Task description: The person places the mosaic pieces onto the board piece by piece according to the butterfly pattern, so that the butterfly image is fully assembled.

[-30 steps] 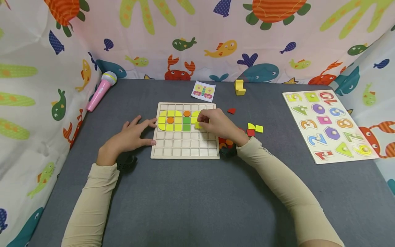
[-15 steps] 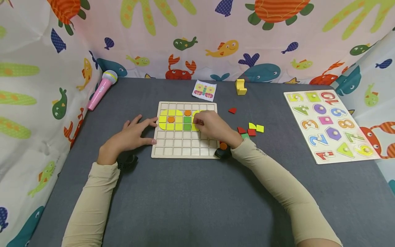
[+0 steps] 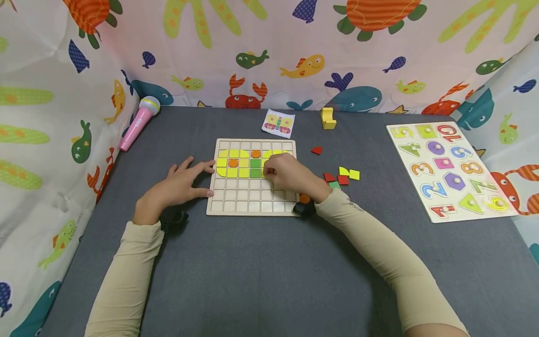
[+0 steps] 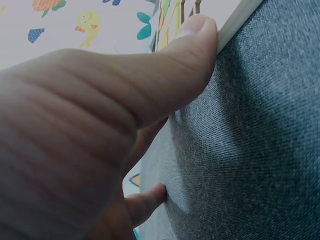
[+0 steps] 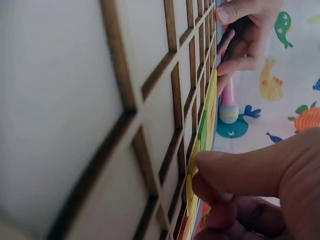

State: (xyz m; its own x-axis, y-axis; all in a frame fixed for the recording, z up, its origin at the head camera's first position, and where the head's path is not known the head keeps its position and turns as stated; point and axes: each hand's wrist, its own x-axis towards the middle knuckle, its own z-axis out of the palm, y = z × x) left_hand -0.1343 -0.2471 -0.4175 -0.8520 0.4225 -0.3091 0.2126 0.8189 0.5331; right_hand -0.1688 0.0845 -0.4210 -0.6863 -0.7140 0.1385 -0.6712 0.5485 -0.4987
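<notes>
My head view looks forward and down; both wrist views, close and tilted sideways, share its grid board (image 3: pixel 242 194).

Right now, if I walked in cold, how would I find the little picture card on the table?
On the dark gray table, look for the pale grid board. By its far edge, near the right corner, lies a small white picture card. Unlike the yellow block to its right, it is flat and printed with a butterfly-like pattern in yellow, pinkish red and green.

Play area, sea-creature cloth (image 3: pixel 273 40), number puzzle (image 3: pixel 451 172)
</notes>
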